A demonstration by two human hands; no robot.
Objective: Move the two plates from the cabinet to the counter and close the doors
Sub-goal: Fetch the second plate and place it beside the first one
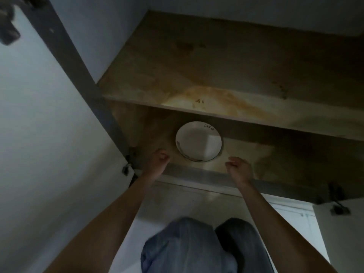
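On the bottom shelf [246, 154] of the open cabinet lies one white plate [198, 141] with a dark rim, flat, near the front edge. The left hand [160, 159] is just left of it, the right hand [239, 167] just right; both have loosely curled fingers and hold nothing, not touching the plate.

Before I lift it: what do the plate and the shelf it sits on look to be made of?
Plate: likely glazed ceramic, white with a thin dark rim line and a soft sheen; melamine can't be ruled out.
Bottom shelf: looks like bare or laminated wood board, matte tan, stained and blotchy, no shine.
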